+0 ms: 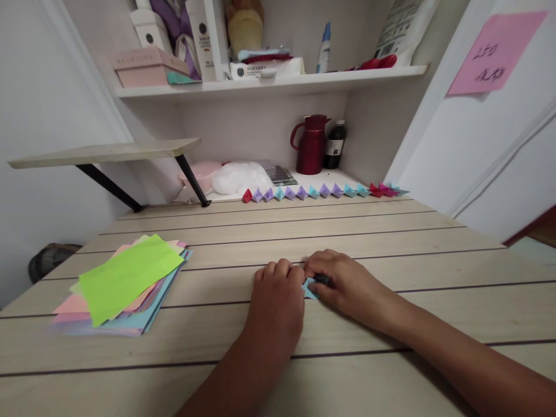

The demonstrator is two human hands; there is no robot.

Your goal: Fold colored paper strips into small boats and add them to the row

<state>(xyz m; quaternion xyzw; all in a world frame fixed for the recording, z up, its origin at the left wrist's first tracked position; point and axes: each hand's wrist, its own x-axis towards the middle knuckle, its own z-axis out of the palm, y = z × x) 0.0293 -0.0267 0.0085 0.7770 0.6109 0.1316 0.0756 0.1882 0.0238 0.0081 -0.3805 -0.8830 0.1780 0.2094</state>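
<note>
Just below the middle of the frame, the left hand (277,304) and the right hand (343,284) meet on the wooden table (391,243), knuckles up and fingers curled inward. Between them sits a small light-blue folded paper (310,288), only a corner of it showing. The right hand's fingertips close around it from the right, with something dark under them that is too hidden to make out. The left hand's curled fingers press against the paper's left edge; how firmly it grips cannot be told from this angle.

At the left of the frame, well apart from the hands, lies a fanned stack of coloured paper sheets (125,289) with a bright green sheet on top. Along the far edge of the table, in the upper middle of the frame, stands a row of small folded paper pieces (321,191) in red, purple, blue and pink. Behind the row stand a dark red jug (311,145) and a dark bottle (335,145). At the upper right, a pink note (495,52) is stuck to a white surface.
</note>
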